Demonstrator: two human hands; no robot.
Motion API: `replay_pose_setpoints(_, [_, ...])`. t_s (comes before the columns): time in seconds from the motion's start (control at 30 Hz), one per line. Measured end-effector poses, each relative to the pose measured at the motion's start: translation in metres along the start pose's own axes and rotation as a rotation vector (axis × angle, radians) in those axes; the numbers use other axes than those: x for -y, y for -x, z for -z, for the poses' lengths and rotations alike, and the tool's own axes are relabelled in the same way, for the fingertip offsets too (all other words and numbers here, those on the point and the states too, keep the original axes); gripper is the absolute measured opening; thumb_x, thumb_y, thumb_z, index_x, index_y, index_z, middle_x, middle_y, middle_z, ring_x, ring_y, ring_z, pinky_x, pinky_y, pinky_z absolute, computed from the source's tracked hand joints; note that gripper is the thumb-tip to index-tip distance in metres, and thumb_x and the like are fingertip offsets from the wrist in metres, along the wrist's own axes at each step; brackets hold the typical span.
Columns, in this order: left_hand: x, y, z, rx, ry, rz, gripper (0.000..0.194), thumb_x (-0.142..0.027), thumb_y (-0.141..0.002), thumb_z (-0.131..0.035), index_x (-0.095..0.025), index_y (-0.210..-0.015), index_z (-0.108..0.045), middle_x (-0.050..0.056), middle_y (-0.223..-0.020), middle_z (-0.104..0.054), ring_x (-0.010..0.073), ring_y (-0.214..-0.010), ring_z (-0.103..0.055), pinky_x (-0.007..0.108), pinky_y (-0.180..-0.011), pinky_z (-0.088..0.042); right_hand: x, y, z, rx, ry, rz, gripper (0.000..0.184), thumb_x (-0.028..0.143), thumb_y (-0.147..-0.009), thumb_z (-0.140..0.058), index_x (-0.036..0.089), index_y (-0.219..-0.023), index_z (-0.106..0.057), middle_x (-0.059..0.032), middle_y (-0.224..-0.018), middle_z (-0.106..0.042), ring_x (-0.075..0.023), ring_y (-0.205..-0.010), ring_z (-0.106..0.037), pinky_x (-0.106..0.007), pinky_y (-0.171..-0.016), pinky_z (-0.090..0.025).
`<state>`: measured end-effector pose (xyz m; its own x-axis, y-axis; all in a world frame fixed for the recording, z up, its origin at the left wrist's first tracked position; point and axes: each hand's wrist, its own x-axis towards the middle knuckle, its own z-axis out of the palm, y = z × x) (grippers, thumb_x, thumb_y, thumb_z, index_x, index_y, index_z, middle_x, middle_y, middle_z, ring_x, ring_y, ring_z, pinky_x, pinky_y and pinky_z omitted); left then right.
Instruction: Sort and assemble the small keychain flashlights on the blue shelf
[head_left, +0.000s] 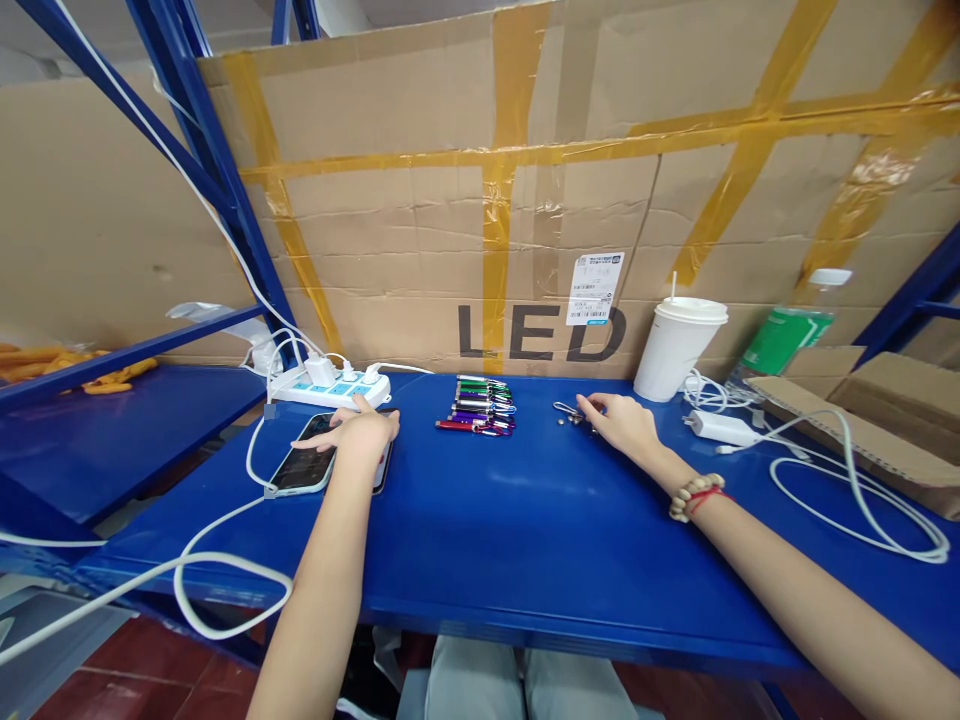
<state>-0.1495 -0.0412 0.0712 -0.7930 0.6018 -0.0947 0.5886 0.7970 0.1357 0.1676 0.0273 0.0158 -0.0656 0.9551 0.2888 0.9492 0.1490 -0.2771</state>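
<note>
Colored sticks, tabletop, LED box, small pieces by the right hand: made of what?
Colored sticks: probably metal, glossy; bright highlights, but shiny plastic is possible.
Tabletop: likely painted metal, smooth semi-gloss blue; soft reflections.
LED box: cardboard, matte brown; creases.
Small pieces: maybe shiny metal; they glint, too small to confirm.

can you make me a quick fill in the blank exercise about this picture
1. The black letters on the cardboard spell ____.
2. The hand over the phone is the person's ____ one.
3. The beaded bracelet is on the person's ____ arm.
4. The lidded cup is coloured ____.

Missing words: LED; left; right; white.
</note>
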Motion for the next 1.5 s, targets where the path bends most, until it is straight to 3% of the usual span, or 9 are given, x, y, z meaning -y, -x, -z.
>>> replay_pose_setpoints(0.27, [0.002,0.018,0.014,0.118,-0.012,0.031,0.077,-0.053,-0.079,-0.036,-0.018,-0.144,-0.013,0.026,-0.138,-0.034,0.0512,-0.112,-0.044,0.079,-0.081,-0.024,0.0,0.0,-0.001,-0.003,-0.015,-0.002,0.044,0.051,-0.087,-0.035,0.023,-0.077,-0.067,-0.0028,-0.079,-0.07,-0.0208,-0.074,-0.061,-0.025,-0.053,-0.029])
replay_pose_setpoints(0.43, [0.002,0.016,0.015,0.138,-0.002,0.035,0.078,-0.053,-0.079,-0.037,-0.018,-0.144,-0.011,0.026,-0.139,-0.032,0.0489,-0.117,-0.042,0.075,-0.087,-0.024,0.001,0.001,0.001,0.005,0.0,-0.009,0.043,0.05,-0.088,-0.034,0.024,-0.077,-0.067,-0.0024,-0.079,-0.069,-0.0212,-0.076,-0.061,-0.025,-0.053,-0.029])
replay_pose_setpoints(0.53, [0.002,0.011,0.01,0.091,0.009,0.031,0.077,-0.052,-0.08,-0.037,-0.014,-0.143,-0.015,0.028,-0.136,-0.035,0.0493,-0.119,-0.039,0.076,-0.087,-0.022,0.001,0.001,0.001,0.001,0.0,-0.002,0.043,0.05,-0.088,-0.035,0.024,-0.076,-0.066,-0.0027,-0.079,-0.069,-0.0215,-0.077,-0.061,-0.025,-0.053,-0.029])
replay_pose_setpoints(0.63, [-0.001,0.008,0.002,-0.041,0.012,-0.027,0.073,-0.05,-0.082,-0.033,-0.011,-0.142,-0.019,0.028,-0.138,-0.032,0.049,-0.125,-0.03,0.075,-0.088,-0.021,0.0,0.0,0.0,0.006,-0.005,0.001,0.043,0.05,-0.088,-0.034,0.024,-0.076,-0.066,-0.0022,-0.08,-0.069,-0.0216,-0.077,-0.061,-0.026,-0.053,-0.029])
replay_pose_setpoints(0.8, [-0.01,0.017,-0.011,-0.156,-0.063,-0.26,0.066,-0.047,-0.084,-0.034,-0.009,-0.138,-0.029,0.025,-0.139,-0.033,0.0468,-0.13,-0.021,0.067,-0.095,-0.02,0.0,0.0,0.0,0.004,0.007,0.001,0.042,0.05,-0.088,-0.034,0.025,-0.077,-0.066,-0.0017,-0.08,-0.069,-0.0219,-0.078,-0.061,-0.026,-0.054,-0.029])
replay_pose_setpoints(0.93, [-0.018,0.031,-0.018,-0.168,-0.069,-0.573,0.057,-0.044,-0.085,-0.038,-0.009,-0.131,-0.038,0.023,-0.133,-0.041,0.0389,-0.125,-0.034,0.056,-0.1,-0.024,0.0,0.001,0.0,-0.002,0.011,0.004,0.043,0.05,-0.088,-0.034,0.024,-0.078,-0.067,-0.0022,-0.08,-0.069,-0.022,-0.078,-0.062,-0.026,-0.053,-0.029])
replay_pose_setpoints(1.1, [-0.026,0.046,-0.028,-0.107,-0.075,-0.986,0.038,-0.038,-0.083,-0.048,-0.014,-0.112,-0.053,0.015,-0.119,-0.051,0.0291,-0.114,-0.044,0.043,-0.093,-0.036,-0.001,0.001,-0.002,-0.042,-0.007,0.038,0.042,0.049,-0.087,-0.036,0.024,-0.078,-0.068,-0.0028,-0.077,-0.069,-0.0213,-0.075,-0.062,-0.025,-0.052,-0.029])
replay_pose_setpoints(1.33, [-0.04,0.062,-0.057,-0.2,-0.109,-1.175,0.032,-0.031,-0.087,-0.044,-0.012,-0.11,-0.055,0.016,-0.119,-0.053,0.0283,-0.115,-0.044,0.043,-0.095,-0.034,0.01,0.006,-0.006,-0.198,-0.105,0.184,0.034,0.041,-0.086,-0.041,0.023,-0.075,-0.068,-0.0019,-0.083,-0.07,-0.018,-0.071,-0.061,-0.024,-0.052,-0.032])
replay_pose_setpoints(1.5, [-0.045,0.066,-0.065,-0.236,-0.076,-1.253,0.028,-0.031,-0.088,-0.045,-0.012,-0.102,-0.059,0.014,-0.109,-0.06,0.026,-0.107,-0.049,0.039,-0.092,-0.036,0.027,0.017,-0.012,-0.087,-0.198,0.482,0.029,0.038,-0.087,-0.044,0.023,-0.077,-0.067,-0.0005,-0.079,-0.067,-0.0128,-0.063,-0.057,-0.023,-0.055,-0.036])
